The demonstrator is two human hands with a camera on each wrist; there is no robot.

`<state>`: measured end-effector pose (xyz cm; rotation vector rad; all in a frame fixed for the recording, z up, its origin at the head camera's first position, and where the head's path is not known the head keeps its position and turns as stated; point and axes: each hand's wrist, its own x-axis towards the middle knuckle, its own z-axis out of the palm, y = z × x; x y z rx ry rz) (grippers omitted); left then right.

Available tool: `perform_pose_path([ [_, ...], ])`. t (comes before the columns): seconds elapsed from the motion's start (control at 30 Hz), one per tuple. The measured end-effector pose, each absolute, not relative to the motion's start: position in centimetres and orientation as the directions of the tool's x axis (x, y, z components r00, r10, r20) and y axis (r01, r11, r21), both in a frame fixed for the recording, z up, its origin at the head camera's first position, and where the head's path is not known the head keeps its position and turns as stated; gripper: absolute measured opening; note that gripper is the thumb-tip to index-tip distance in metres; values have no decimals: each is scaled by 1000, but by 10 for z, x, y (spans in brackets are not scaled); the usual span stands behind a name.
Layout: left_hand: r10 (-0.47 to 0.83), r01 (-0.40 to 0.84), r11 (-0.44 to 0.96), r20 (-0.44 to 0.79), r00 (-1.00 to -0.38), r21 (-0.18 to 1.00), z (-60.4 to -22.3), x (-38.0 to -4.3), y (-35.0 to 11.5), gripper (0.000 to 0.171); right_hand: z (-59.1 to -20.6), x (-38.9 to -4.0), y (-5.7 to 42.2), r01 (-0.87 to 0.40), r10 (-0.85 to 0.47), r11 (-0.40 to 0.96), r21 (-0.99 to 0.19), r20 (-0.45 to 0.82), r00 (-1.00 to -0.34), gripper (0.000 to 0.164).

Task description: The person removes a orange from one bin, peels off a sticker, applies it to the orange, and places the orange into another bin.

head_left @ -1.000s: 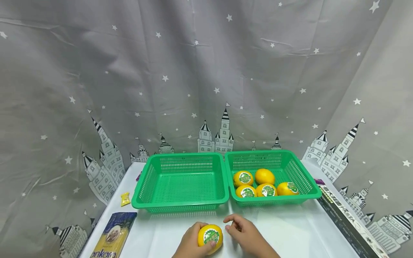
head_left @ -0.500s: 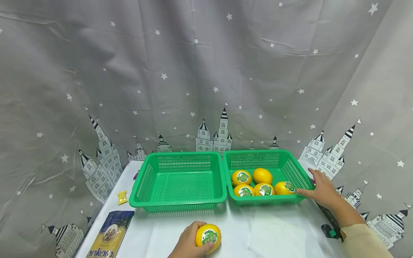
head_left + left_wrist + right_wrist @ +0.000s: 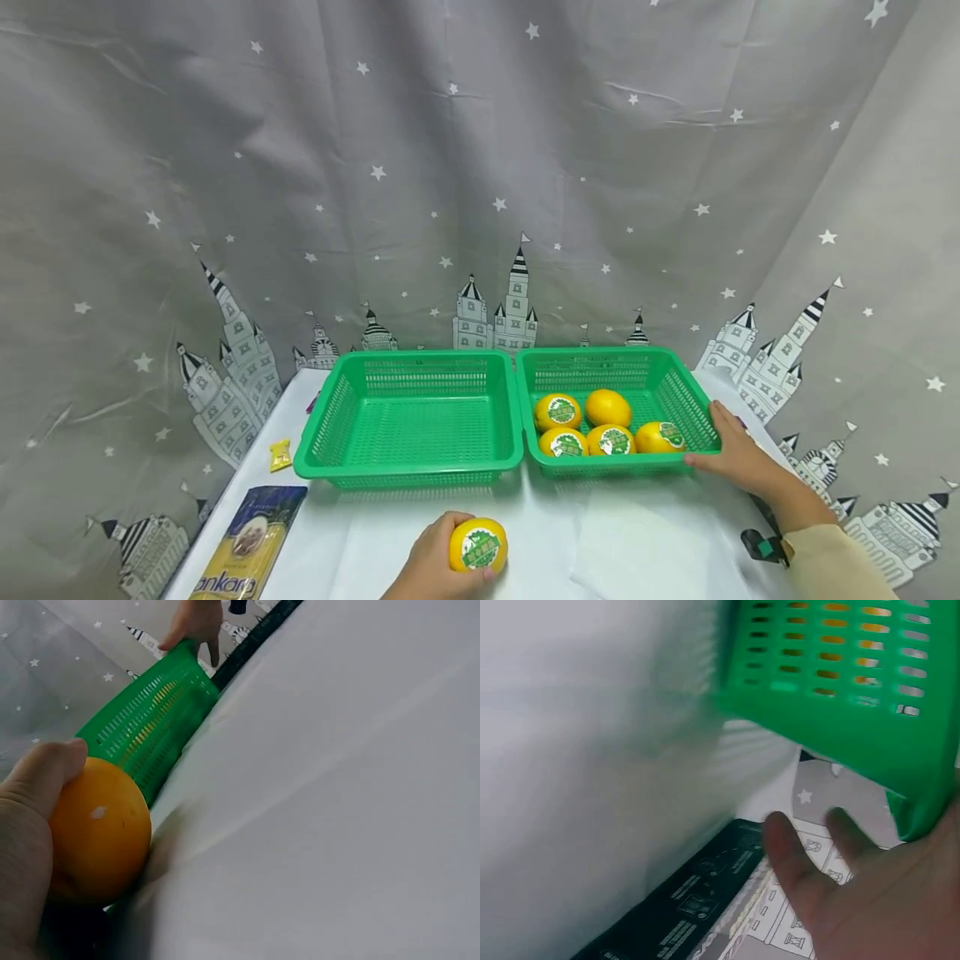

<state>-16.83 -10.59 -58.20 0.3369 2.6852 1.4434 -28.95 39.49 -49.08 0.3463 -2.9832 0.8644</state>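
Note:
My left hand (image 3: 431,562) holds a yellow-orange orange (image 3: 480,546) with a round green-and-white sticker, in front of the baskets. In the left wrist view, the thumb lies over the top of the orange (image 3: 101,832). My right hand (image 3: 738,454) is at the front right corner of the right green basket (image 3: 611,465), thumb near the front rim and fingers along the right side. Its fingers look straight and spread beneath the basket corner in the right wrist view. Several stickered oranges (image 3: 611,440) lie inside that basket, toward its front left.
A second green basket (image 3: 408,472) stands to the left, side by side with the first. A blue-and-yellow Ankara packet (image 3: 251,542) and a small yellow wrapped sweet (image 3: 280,455) lie at the left. A long black box (image 3: 697,892) runs along the right edge.
My right hand has gone from beside the orange to the right basket's front right corner, and lately closer against it. My left hand keeps holding the orange.

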Motion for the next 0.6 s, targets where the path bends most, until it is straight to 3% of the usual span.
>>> perform_pose_path([
  [0.23, 242, 136, 328, 56, -969, 935, -554, -183, -68, 68, -482, -293, 402, -173, -192, 832, -527, 19, -981, 125],
  [0.4, 248, 259, 337, 180, -952, 905, -504, -214, -23, 74, -476, -300, 396, -136, -200, 851, -507, -74, -977, 126],
  [0.6, 334, 334, 418, 199, -922, 845, -452, -261, 42, 79, -476, -301, 393, -106, -211, 852, -512, -150, -966, 130],
])
